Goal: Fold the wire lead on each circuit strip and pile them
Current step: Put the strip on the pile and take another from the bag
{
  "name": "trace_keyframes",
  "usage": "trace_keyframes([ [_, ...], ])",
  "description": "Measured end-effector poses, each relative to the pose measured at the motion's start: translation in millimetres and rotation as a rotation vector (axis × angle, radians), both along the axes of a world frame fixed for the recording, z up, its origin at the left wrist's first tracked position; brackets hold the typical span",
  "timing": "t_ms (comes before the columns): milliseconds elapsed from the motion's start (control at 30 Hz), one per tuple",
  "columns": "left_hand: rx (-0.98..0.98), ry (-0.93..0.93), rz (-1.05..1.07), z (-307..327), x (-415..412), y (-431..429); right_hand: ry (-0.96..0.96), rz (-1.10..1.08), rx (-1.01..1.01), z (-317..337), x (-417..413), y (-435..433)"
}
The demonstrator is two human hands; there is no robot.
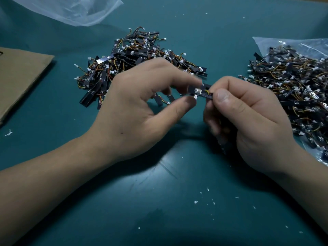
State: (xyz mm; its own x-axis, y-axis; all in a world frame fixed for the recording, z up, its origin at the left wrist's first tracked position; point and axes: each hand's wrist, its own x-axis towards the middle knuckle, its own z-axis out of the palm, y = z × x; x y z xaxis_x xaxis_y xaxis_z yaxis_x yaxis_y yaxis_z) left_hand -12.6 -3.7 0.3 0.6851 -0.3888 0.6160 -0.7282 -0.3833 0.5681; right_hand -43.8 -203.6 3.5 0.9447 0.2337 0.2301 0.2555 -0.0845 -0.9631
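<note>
A small black circuit strip [204, 91] with a white connector and a yellow-orange wire lead is held above the green mat [159, 201]. My right hand [248, 118] pinches its right end between thumb and fingers. My left hand [140, 105] pinches its left end, thumb tip at the white connector and forefinger blurred over the top. Behind my left hand lies a pile of black strips [134, 55] with coloured leads. A second heap of strips [298, 89] lies at the right on a clear plastic bag.
A brown cardboard sheet [19, 77] lies at the left edge. A crumpled clear plastic bag [71, 9] sits at the back left. Small white flecks [204, 197] are scattered over the mat near the front.
</note>
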Motion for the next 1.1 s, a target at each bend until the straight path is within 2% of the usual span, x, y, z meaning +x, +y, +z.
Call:
trace_keyframes([
  [133, -0.096, 0.132, -0.016, 4.4, -4.2, 2.3, -0.048, -0.085, -0.034, -3.0, 2.7, 1.2],
  [300, 0.026, 0.197, -0.07, 3.6, -3.3, 5.3, -0.121, -0.052, -0.138, -3.2, 1.9, 2.8],
  [400, 0.034, 0.195, -0.092, 5.3, -4.2, 4.7, -0.122, -0.044, -0.166, -3.0, 1.8, 2.6],
  [500, -0.006, 0.268, -0.155, 7.1, -4.9, 3.5, -0.128, -0.036, -0.187, -1.8, 0.4, 2.1],
  [600, -0.003, 0.27, -0.093, 6.4, -4.3, 1.2, -0.148, -0.022, -0.245, -0.7, -1.6, 3.1],
  [733, 0.019, 0.224, -0.019, 5.0, -3.9, -0.1, -0.111, -0.019, -0.226, -0.7, -1.0, 3.3],
  [1100, 0.051, 0.288, -0.083, 6.6, -4.2, 2.5, -0.088, 0.003, -0.294, 2.0, -1.1, 2.5],
])
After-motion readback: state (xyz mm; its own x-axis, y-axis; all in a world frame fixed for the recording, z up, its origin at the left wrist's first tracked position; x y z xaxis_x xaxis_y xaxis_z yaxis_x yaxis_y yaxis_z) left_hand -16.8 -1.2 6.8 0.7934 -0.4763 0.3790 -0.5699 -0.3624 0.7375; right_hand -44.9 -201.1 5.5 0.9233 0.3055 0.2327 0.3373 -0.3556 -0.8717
